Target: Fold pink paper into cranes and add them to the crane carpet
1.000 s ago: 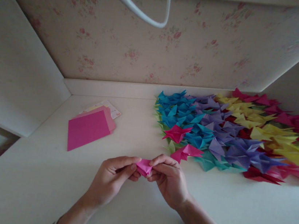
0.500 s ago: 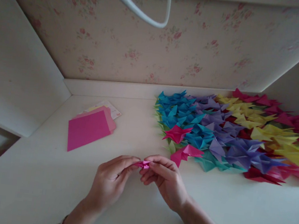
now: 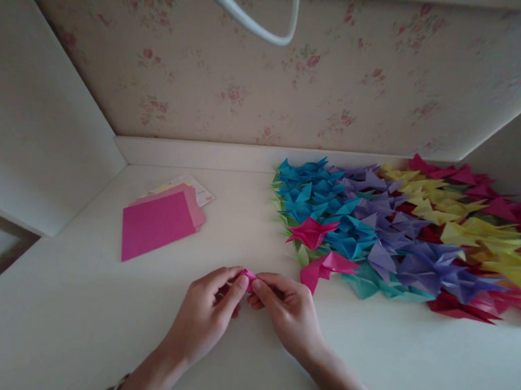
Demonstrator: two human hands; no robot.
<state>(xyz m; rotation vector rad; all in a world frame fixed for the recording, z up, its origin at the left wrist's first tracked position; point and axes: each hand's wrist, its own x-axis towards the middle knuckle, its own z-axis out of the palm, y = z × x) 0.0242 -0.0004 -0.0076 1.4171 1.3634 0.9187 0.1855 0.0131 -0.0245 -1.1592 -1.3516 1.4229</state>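
A small folded piece of pink origami paper (image 3: 249,278) is pinched between my two hands, just above the white desk. My left hand (image 3: 211,304) grips its left side between thumb and fingers, covering much of it. On the other side, the thumb and forefinger of my right hand (image 3: 287,310) press the paper's right end. Its exact shape is mostly hidden by my fingertips. Close beyond my right hand lie two pink origami cranes (image 3: 329,265), at the near left corner of a large spread of folded cranes.
Rows of blue (image 3: 312,183), purple (image 3: 386,221), yellow (image 3: 480,233) and red paper cranes cover the desk's right side. A stack of square pink paper (image 3: 159,226) lies at the left. White panels and a floral wall (image 3: 235,96) enclose the desk; a white cable (image 3: 245,17) hangs above.
My left hand has shifted right and turned, its thumb now over the pink paper, hiding more of it. My right hand keeps its pinch. The whole view has moved slightly.
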